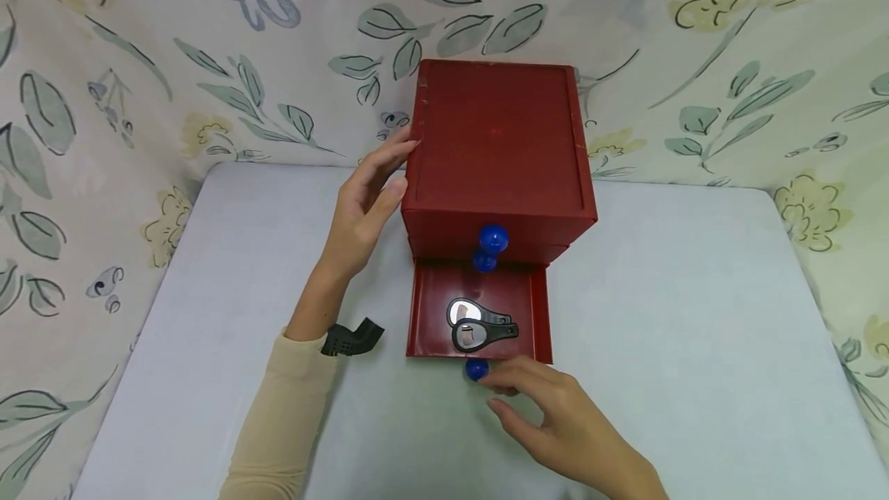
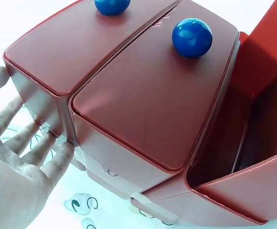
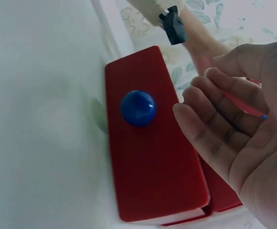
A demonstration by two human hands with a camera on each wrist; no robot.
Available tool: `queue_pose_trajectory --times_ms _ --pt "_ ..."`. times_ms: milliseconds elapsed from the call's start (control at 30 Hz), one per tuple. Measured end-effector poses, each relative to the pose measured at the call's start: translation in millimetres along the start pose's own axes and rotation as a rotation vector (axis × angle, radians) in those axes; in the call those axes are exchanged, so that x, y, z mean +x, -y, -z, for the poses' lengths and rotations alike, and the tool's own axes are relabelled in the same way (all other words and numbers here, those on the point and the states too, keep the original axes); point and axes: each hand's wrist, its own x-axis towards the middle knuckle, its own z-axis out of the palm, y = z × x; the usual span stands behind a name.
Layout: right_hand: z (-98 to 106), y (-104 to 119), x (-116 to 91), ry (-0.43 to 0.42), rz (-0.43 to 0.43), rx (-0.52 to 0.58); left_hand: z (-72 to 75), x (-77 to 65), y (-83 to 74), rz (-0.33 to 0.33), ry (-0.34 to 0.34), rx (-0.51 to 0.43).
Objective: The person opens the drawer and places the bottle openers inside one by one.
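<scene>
A red drawer box (image 1: 496,137) stands at the back of the table, its bottom drawer (image 1: 430,338) pulled out. Inside that drawer lie two small black magnifying glasses (image 1: 486,332) with clear lenses, one overlapping the other. My left hand (image 1: 364,211) rests along the box's left side with its fingers extended, as the left wrist view also shows. My right hand (image 1: 549,415) is by the open drawer's blue knob (image 1: 476,369), fingers loosely bent and thumb apart. In the right wrist view there is a gap between those fingers and the knob, and nothing is in the hand.
Two more blue knobs (image 1: 494,239) stick out from the closed upper drawers, above the open one. A white table (image 1: 694,330) carries the box. Behind it hangs a flower-patterned cloth (image 1: 278,60). A black strap piece (image 1: 353,336) juts from the left wrist.
</scene>
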Motion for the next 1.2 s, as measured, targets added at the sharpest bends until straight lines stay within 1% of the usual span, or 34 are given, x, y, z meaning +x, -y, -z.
queue_pose_trajectory --times_ms 100,167,333,433,533,633,700,800,900,1033,1100,1200 --pt "-4.3 0.2 -4.4 0.013 -0.075 0.015 -0.3 0.0 -0.6 0.001 0.001 0.006" --pt "-6.8 -0.7 -7.4 0.02 -0.105 0.021 -0.3 0.0 -0.8 0.004 0.002 0.007" --pt "-13.8 -6.4 -15.1 0.016 -0.119 0.035 -0.1 0.2 -0.3 0.009 0.002 0.007" --pt "-19.0 -10.2 -19.3 0.011 -0.154 0.052 -0.2 0.6 -0.1 0.008 -0.001 0.006" --pt "-25.2 -13.5 -21.9 0.002 -0.222 0.081 -0.4 0.7 0.2 0.001 -0.005 0.011" --pt "-32.1 -16.1 -23.2 -0.018 -0.317 0.113 -0.6 0.5 0.5 -0.003 -0.006 0.014" --pt "-36.3 -16.5 -23.3 -0.024 -0.399 0.149 -0.8 0.2 0.5 -0.004 -0.004 0.01" --pt "-42.5 -16.8 -22.9 -0.01 -0.523 0.239 -0.7 -0.2 1.3 0.0 -0.001 0.004" --pt "-47.9 -17.0 -21.9 0.026 -0.638 0.372 -0.9 -0.2 1.4 0.003 -0.002 -0.002" --pt "-54.8 -19.0 -20.5 0.052 -0.691 0.525 -0.9 -0.1 0.8 0.005 0.0 -0.009" --pt "-57.3 -19.5 -19.4 0.05 -0.693 0.56 -0.7 0.0 0.6 0.005 0.002 -0.007" --pt "-59.1 -19.3 -16.5 0.029 -0.702 0.571 -0.1 0.1 0.3 0.003 -0.001 -0.001"
